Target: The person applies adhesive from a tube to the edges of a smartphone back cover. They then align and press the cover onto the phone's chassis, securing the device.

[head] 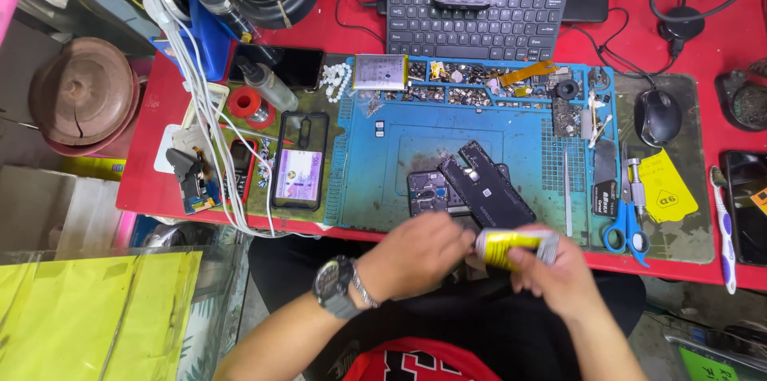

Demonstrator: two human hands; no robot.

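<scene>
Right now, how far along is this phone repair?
Done: the dark phone lies opened on the blue work mat, its black back piece crossing another opened body. In hand: the right hand holds a yellow tube while the left hand works at its tip; whether the cap is off I cannot tell. Left: the phone is still not closed up.

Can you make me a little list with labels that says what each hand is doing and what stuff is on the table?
Right hand: holds a yellow glue tube.
Left hand: fingers at the tube's end, wristwatch on that wrist.
Just above the hands: opened phone on a blue work mat.
Right of mat: blue scissors, yellow tag, computer mouse.
Left of mat: phone with lit screen.
Top: black keyboard.
Table: red.
</scene>
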